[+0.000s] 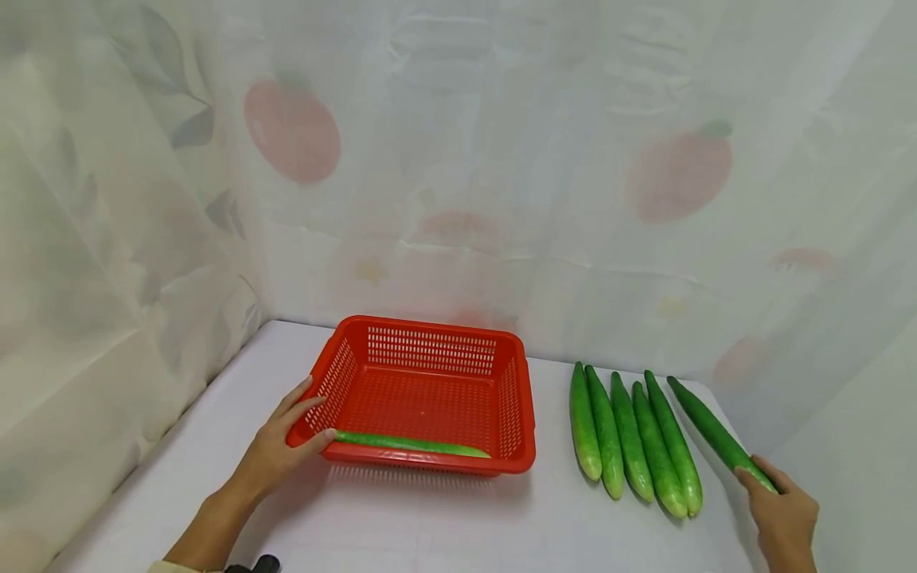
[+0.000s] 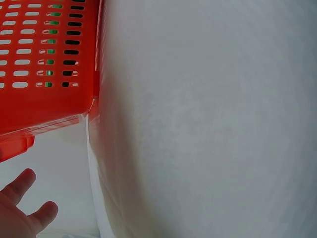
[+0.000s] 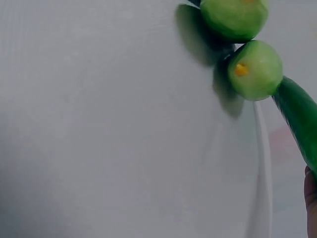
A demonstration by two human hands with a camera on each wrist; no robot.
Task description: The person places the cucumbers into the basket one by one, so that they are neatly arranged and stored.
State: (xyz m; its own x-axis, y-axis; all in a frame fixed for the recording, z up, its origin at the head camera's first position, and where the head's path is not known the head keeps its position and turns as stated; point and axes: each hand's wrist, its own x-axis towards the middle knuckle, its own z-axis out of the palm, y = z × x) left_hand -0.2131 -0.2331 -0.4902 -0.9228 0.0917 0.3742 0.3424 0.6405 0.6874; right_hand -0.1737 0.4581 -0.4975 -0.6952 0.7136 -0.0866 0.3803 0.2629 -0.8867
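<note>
My right hand [image 1: 784, 509] grips the near end of a green cucumber [image 1: 716, 434], whose far end slants toward the back right of the table. Left of it lie several more cucumbers [image 1: 627, 438], side by side with pale ends toward me. At the red plastic basket [image 1: 423, 322], my left hand [image 1: 278, 450] is by the near left corner, thumb at the rim and fingers spread loosely along the left side. One cucumber [image 1: 408, 442] lies inside the basket along its near wall. In the left wrist view, two fingertips [image 2: 45, 212] show apart from the basket.
A white cloth covers the table [image 1: 430, 525]. Pale curtains with printed fruit [image 1: 458, 159] stand behind and to the left. A black object [image 1: 267, 564] shows at the bottom edge by my left forearm.
</note>
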